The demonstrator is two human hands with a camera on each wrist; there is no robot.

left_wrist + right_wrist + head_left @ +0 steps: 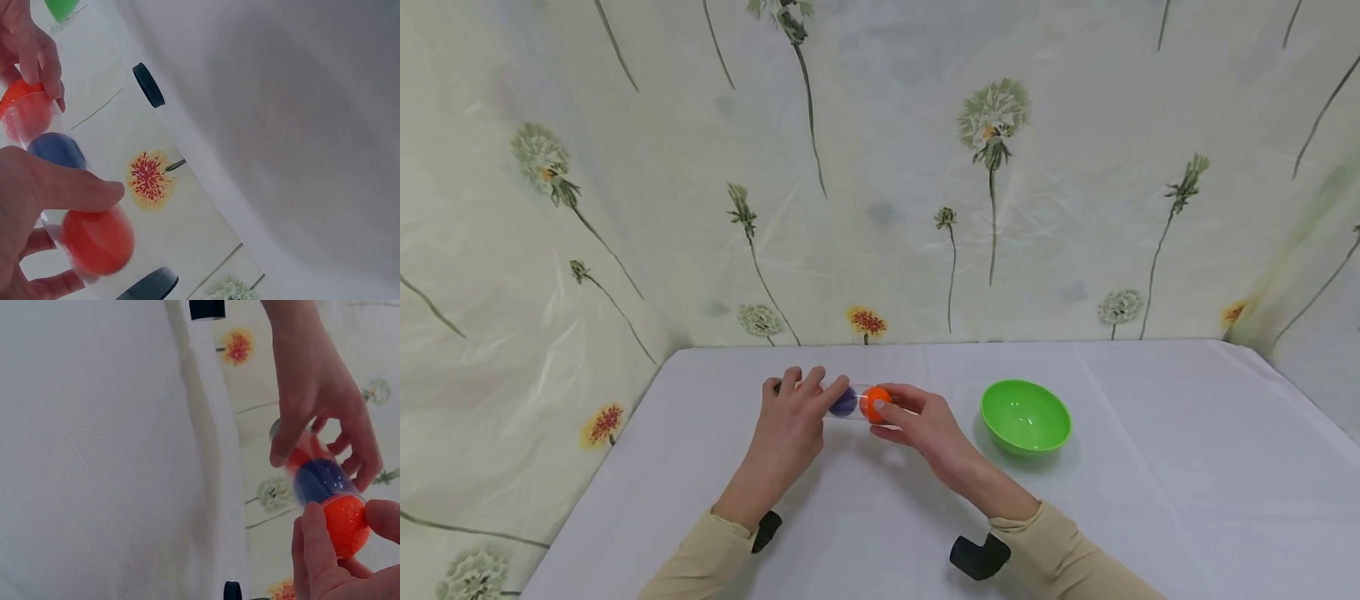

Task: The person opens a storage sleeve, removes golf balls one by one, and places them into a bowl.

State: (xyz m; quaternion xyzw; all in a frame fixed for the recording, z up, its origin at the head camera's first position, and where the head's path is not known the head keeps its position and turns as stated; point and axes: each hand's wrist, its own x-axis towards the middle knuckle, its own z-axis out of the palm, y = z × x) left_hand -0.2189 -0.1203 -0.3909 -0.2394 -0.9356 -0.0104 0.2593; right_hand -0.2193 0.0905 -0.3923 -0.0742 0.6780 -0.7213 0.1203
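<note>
A clear tube [854, 414] is held sideways above the white table, with balls in a row inside it. My left hand [792, 423] grips the tube from above near its dark end [152, 285], thumb on one side and fingers round the other. Beneath that grip shows a red ball [98, 244], with a dark blue ball [843, 404] beside it. At the right end, my right hand [931, 427] pinches an orange ball [345, 528] between thumb and fingers. This ball sits at the tube's mouth, partly outside it.
A green bowl [1026, 418] stands upright on the white-covered table [1180, 467], to the right of my right hand. Behind the table's far edge hangs a flower-patterned backdrop [880, 250]. Black wrist mounts [980, 557] show under both sleeves.
</note>
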